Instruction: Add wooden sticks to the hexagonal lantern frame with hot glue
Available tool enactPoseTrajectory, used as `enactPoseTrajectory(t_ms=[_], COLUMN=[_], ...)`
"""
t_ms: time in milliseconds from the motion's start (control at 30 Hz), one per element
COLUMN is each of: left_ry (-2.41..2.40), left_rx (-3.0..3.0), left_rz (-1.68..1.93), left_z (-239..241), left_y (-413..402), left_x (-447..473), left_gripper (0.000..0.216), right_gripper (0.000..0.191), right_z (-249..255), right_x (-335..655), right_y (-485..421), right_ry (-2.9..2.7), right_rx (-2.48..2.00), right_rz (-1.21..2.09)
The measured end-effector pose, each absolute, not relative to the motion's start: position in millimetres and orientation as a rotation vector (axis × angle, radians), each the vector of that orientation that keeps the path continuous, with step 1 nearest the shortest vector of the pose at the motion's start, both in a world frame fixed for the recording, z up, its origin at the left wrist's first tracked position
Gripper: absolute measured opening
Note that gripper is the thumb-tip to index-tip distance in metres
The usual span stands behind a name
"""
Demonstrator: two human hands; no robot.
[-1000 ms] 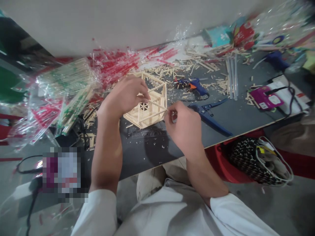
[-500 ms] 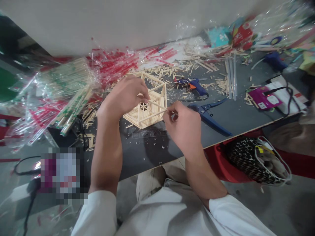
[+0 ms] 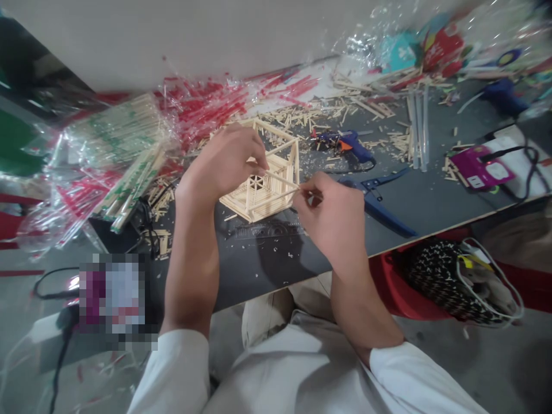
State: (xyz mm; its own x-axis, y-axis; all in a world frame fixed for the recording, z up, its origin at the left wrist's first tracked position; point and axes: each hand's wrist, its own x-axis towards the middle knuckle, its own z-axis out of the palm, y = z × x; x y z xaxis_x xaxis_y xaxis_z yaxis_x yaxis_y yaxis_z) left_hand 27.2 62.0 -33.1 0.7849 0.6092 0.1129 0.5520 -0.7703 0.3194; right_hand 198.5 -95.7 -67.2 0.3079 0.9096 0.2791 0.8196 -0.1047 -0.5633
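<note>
A thin wooden stick point(image 3: 282, 180) spans the gap between my two hands, above a six-sided frame point(image 3: 273, 208) built of stacked wooden sticks. My left hand point(image 3: 224, 161) pinches the stick's left end with fingertips pressed together, partly hiding the frame's left side. At the other end, my right hand point(image 3: 332, 215) is closed in a pinch beside the frame's near right corner. Whether the stick touches the frame, I cannot tell. A clear plastic ruler point(image 3: 267, 231) lies just in front of the frame.
Right of the frame lie a blue glue gun point(image 3: 356, 148), blue-handled cutters point(image 3: 388, 210) and clear glue sticks point(image 3: 418, 132). Stick offcuts point(image 3: 297, 118) litter the back. Bagged sticks point(image 3: 125, 132) and red sticks point(image 3: 207, 109) crowd the left. A purple-and-white box point(image 3: 483, 167) with a cable sits right.
The view has shifted, so the table's things appear farther right. Both hands keep the same pinch on the stick over the frame, with little other change.
</note>
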Motion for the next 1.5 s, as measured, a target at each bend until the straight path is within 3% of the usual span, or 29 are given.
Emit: enactPoseTrajectory(t_ms=[1500], left_ry=[0.867], left_rx=[2.739], left_rz=[0.243], left_z=[-24], left_y=[56], left_x=[25], left_gripper=[0.027], right_gripper=[0.006], right_z=[-70], right_x=[203], right_y=[-94], right_ry=[-1.448], right_rx=[-1.965], right_rz=[0.253])
